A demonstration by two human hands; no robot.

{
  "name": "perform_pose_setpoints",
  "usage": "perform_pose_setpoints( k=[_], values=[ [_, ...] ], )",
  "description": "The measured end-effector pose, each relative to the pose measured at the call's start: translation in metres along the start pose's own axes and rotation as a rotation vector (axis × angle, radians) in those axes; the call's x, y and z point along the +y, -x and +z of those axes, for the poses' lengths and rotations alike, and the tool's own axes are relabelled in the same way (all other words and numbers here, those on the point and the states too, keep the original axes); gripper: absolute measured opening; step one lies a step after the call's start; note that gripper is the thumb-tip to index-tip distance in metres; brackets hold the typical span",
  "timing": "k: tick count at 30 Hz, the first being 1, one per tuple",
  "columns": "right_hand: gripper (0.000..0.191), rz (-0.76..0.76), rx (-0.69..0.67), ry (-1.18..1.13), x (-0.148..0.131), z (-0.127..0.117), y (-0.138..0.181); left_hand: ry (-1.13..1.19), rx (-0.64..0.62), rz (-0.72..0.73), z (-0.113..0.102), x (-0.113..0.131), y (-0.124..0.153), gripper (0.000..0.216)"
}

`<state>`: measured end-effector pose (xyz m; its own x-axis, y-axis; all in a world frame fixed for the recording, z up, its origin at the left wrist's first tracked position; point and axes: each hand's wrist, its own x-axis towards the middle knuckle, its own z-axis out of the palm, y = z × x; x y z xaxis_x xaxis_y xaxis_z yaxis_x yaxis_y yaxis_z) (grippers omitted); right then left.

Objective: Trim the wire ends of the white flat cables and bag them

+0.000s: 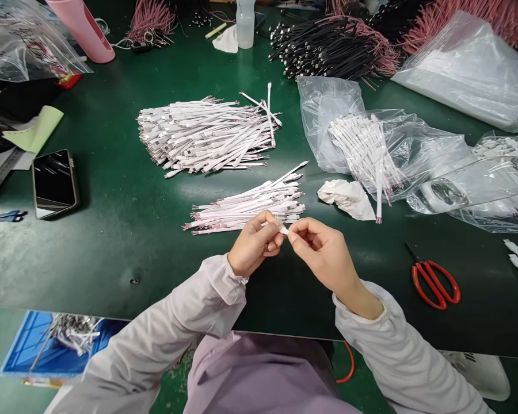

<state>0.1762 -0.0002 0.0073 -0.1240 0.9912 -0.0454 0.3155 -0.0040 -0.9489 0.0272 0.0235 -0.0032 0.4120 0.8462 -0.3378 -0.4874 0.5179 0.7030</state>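
My left hand [261, 240] is closed on a short white cable [284, 230], whose end pokes out between thumb and forefinger. Thumb and forefinger of my right hand [322, 250] pinch at that same end, so the two hands nearly touch. Most of this cable is hidden by my fingers. Just beyond lies a smaller pile of white cables [250, 204] with bare pinkish wire ends toward the left. Farther back is a larger heap of white cables [207, 135], with a few crossed on its right side.
Red-handled scissors [435, 282] lie at right, near a clear bottle [466, 184] and bagged white cables [366, 149]. A crumpled tissue [346, 198] sits beside the bag. At left is a phone [56, 184]. Black cables [323, 49] are behind; a blue bin [26, 345] stands below the table edge.
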Motion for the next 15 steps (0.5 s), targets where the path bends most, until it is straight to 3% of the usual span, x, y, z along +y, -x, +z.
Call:
perform_pose_setpoints(
  k=[15],
  values=[
    [0.009, -0.019, -0.004, 0.033, 0.0018, -0.0011, -0.0002, 0.002, 0.012, -0.010, -0.0006, -0.0006, -0.0008, 0.024]
  ],
)
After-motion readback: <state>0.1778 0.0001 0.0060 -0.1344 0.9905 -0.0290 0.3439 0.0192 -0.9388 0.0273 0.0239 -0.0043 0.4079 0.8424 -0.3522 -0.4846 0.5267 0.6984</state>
